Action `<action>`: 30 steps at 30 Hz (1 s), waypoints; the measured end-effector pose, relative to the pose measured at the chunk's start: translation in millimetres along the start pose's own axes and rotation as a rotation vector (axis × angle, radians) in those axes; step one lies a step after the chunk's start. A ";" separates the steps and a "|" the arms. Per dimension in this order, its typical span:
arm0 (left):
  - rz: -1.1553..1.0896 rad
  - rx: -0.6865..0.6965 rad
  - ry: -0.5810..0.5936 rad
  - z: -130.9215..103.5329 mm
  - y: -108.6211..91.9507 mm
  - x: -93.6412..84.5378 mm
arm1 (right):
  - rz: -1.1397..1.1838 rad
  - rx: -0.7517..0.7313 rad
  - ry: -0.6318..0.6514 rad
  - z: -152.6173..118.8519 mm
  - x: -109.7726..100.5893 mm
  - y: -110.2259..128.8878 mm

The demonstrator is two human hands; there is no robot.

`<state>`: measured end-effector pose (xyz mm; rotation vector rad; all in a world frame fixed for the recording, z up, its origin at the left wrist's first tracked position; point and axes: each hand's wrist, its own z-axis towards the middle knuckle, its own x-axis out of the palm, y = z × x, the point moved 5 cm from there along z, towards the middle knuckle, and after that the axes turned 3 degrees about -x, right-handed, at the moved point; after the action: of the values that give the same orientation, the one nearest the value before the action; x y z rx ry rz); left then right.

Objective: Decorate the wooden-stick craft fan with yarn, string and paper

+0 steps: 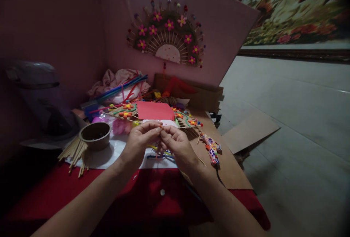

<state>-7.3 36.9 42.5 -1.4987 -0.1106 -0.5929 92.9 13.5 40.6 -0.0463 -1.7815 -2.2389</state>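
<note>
My left hand (140,138) and my right hand (179,146) meet fingertip to fingertip above the table. Both are closed in a pinch around a tiny orange thing (162,125), mostly hidden by the fingers, so its kind is unclear. Just behind the hands lies a stick fan with orange and yellow flowers (125,114). A red sheet of card (155,110) covers the fan's middle. Blue and yellow strips (160,156) lie on white paper beneath my hands. To the right, a flower-patterned glue gun (212,146) with a black cord rests on cardboard (235,173).
A brown bowl (95,144) and wooden sticks (78,155) stand left on the red tablecloth (109,197). Coloured pipe cleaners (123,88) and pink cloth pile up behind. A finished-looking flower fan (169,29) hangs on the pink board. A small pale disc (162,192) lies near the front.
</note>
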 end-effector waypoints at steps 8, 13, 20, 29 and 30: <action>-0.136 0.015 -0.177 7.7 2.3 -11.7 | -0.039 0.050 -0.052 9.6 -8.3 -10.1; 0.015 0.268 -0.366 2.0 -14.0 -23.1 | -0.420 0.063 -0.060 5.5 -10.7 -16.2; 0.101 0.324 -0.379 -2.6 -18.6 -22.4 | -0.627 -0.026 -0.049 -1.9 -7.9 -13.6; 0.125 0.401 -0.382 -1.8 -18.8 -22.3 | -1.159 -0.026 0.175 -3.4 13.4 -14.5; 0.127 0.398 -0.381 -1.7 -18.3 -22.1 | -1.197 -0.031 0.194 -3.3 16.3 -16.6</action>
<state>-34.6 42.7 49.5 -1.2029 -0.4013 -0.1620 73.8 10.5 27.2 1.5344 -1.8753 -2.7682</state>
